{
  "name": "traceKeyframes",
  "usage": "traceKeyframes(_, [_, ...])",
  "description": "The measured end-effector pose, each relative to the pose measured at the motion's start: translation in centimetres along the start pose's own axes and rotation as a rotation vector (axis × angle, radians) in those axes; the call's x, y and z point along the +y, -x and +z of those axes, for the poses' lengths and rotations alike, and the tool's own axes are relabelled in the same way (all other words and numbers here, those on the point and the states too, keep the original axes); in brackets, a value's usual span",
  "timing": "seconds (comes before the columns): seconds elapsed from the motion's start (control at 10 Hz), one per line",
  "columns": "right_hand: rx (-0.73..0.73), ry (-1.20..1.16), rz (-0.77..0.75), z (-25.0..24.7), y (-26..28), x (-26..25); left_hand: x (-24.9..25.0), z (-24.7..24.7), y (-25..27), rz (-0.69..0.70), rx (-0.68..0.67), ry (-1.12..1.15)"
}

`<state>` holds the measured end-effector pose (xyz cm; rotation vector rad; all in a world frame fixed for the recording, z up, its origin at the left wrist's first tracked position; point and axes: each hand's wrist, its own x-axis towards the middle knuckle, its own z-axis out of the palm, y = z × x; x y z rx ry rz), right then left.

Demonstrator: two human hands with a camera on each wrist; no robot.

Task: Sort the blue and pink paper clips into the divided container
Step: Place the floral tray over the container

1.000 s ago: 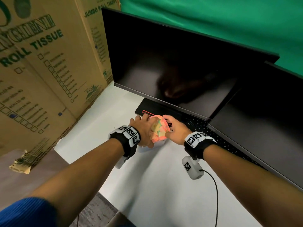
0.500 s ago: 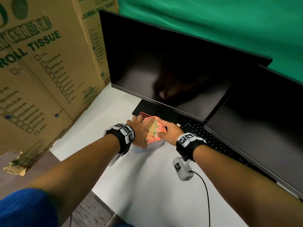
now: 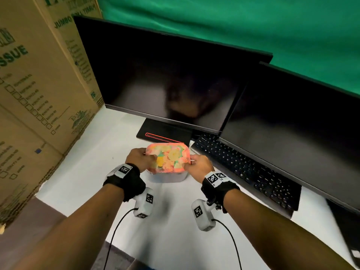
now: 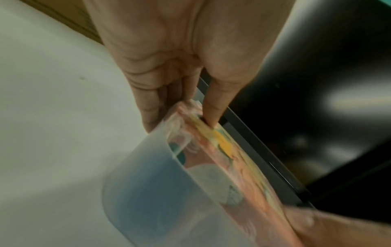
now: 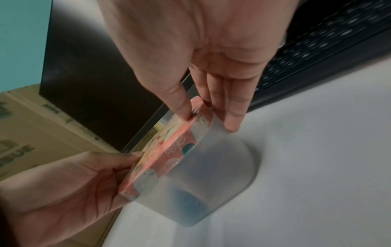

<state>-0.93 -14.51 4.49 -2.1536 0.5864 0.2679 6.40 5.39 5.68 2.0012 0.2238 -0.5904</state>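
A translucent white container (image 3: 167, 177) with a pink floral lid (image 3: 168, 158) sits low over the white table, in front of the monitor stand. My left hand (image 3: 148, 159) grips its left end and my right hand (image 3: 191, 164) grips its right end. In the left wrist view my left hand (image 4: 181, 125) has its thumb on the lid (image 4: 232, 160) and its fingers down the container (image 4: 152, 192) wall. My right hand (image 5: 208, 122) holds the container (image 5: 211, 175) the same way. A dim blue mass (image 5: 188, 198) shows through the wall; single paper clips cannot be made out.
A black monitor (image 3: 165, 75) and its stand (image 3: 165, 132) are just behind the container. A second monitor (image 3: 292, 121) and a black keyboard (image 3: 243, 170) lie to the right. Cardboard boxes (image 3: 39, 84) wall off the left. The white table (image 3: 175, 240) reaches toward me.
The container has been turned so its lid faces up and its long side faces me. My hands, close together before, now sit at its two ends.
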Motion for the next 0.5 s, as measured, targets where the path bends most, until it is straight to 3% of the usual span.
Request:
traceKeyframes(0.2, [0.19, -0.16, 0.205, -3.2, 4.0, 7.8, 2.2, 5.7, 1.3, -0.033, -0.31, -0.018])
traceKeyframes(0.5, [0.29, -0.36, 0.312, -6.8, 7.5, 14.8, 3.2, 13.8, 3.1, 0.01, -0.477, -0.017])
